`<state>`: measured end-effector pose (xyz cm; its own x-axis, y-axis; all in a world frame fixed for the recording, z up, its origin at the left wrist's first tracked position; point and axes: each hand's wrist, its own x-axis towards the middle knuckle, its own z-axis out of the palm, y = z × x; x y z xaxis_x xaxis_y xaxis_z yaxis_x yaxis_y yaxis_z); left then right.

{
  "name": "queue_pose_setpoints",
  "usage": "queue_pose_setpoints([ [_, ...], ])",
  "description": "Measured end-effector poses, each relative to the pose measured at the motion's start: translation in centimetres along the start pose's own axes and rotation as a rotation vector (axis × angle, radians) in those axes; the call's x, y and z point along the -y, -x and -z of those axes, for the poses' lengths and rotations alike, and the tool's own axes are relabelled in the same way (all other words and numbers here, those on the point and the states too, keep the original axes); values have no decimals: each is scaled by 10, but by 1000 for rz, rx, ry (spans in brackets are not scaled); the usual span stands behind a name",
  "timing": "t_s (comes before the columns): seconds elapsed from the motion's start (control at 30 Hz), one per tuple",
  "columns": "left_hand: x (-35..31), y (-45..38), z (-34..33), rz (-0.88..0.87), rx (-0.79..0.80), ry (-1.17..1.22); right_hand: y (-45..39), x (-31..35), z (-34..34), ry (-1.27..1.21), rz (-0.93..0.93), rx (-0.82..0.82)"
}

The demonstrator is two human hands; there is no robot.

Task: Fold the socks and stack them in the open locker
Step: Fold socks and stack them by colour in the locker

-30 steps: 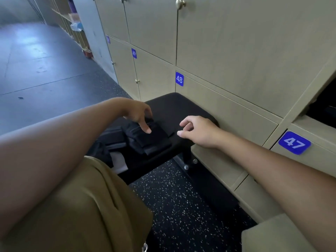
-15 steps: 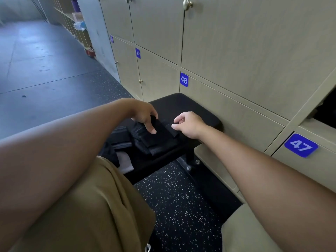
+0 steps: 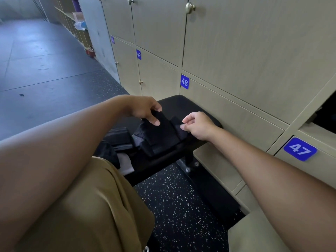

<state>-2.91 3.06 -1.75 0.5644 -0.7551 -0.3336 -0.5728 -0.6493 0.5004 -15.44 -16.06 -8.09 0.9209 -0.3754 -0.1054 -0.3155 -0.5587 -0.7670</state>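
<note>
A black sock [image 3: 161, 133] lies partly folded on the black padded bench [image 3: 183, 104]. My left hand [image 3: 145, 110] pinches its upper left edge, thumb on top of the fabric. My right hand [image 3: 197, 125] pinches the sock's right end between thumb and forefinger. More dark socks [image 3: 118, 137] and a white one [image 3: 125, 163] lie heaped on the bench to the left, partly hidden behind my knee. The open locker [image 3: 325, 115] shows as a dark gap at the right edge, above the number 47 plate.
Beige locker doors [image 3: 236, 51] numbered 47, 48 and 49 line the wall right behind the bench. A bench leg is bolted to the speckled black floor [image 3: 174, 202]. My knees in tan trousers [image 3: 81, 206] fill the lower left. Grey floor stretches away at left.
My left hand went from pressing the sock pile to pinching the sock's edge. My right hand moved left onto the sock and took hold of its right end. The view shifted left.
</note>
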Motion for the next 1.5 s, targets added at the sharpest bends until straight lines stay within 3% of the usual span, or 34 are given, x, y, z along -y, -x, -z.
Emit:
queue_pose_setpoints([
  [0.43,-64,20,26,-334,-286,37,40,-20,94,-338,-48,-82],
  [0.73,-86,31,27,-387,-459,296,79,-31,144,-240,-75,-240],
  [0.93,-107,33,9,-416,-278,390,97,-33,157,-236,-64,-296],
  [1.17,-141,25,-23,-519,-78,380,114,-20,159,-435,-27,-212],
  [1.33,-165,14,-43,-555,-130,393,124,-15,158,-533,-30,-138],
  [1.5,-191,9,-60,-556,-186,532,136,-19,168,-647,-32,-164],
])
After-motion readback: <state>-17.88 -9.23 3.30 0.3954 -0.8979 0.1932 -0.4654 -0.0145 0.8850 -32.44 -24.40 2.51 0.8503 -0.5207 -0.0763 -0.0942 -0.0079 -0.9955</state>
